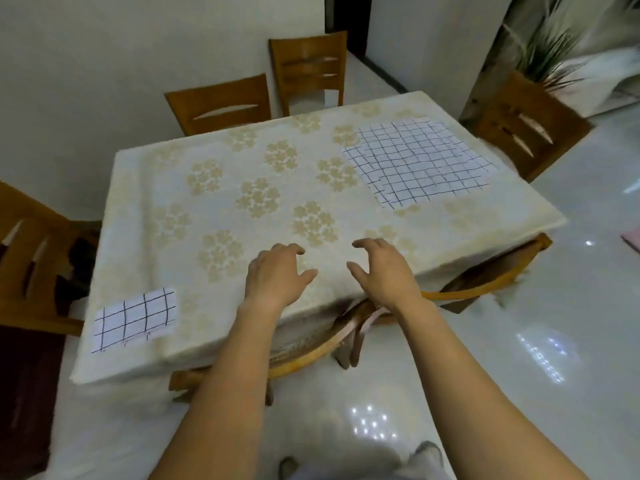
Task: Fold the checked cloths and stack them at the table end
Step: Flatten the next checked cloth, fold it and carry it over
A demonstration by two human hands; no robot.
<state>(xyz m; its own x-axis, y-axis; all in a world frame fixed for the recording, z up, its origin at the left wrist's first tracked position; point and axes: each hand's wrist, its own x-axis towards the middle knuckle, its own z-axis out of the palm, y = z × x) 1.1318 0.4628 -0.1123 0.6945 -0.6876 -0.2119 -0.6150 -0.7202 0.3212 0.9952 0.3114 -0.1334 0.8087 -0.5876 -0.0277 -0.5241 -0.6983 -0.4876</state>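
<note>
**Both hands bare over the near edge, two checked cloths on the surface**

The left hand (277,271) and right hand (382,271) sit side by side near the 6 o'clock edge of the surface (242,202), which is draped in a cream covering with pale gold flower clusters. Each grip is apart, fingers curled loosely downward and holding nothing; whether the fingertips touch the covering cannot be told.

A folded checked cloth (135,318), small and white with dark grid lines, lies flat at about 8 o'clock, close to the near left corner. A larger checked cloth (420,159) lies spread open at about 2 o'clock, near the far right corner, well apart from the folded one and from both hands.

Wooden chairs (221,103) stand around the surface.
</note>
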